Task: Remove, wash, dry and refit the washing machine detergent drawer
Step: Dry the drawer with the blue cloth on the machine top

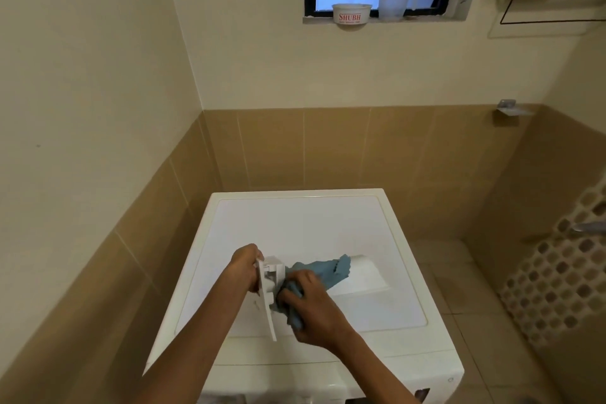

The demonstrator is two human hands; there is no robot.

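Beige walls over a band of brown tiles enclose a white washing machine in the lower centre of the frame. Both forearms reach in from the bottom edge over its flat top. The left hand curls round the front panel of the white plastic detergent drawer, holding it on end. The right hand, knuckles up, grips a bunched blue cloth pressed against the drawer's open side.
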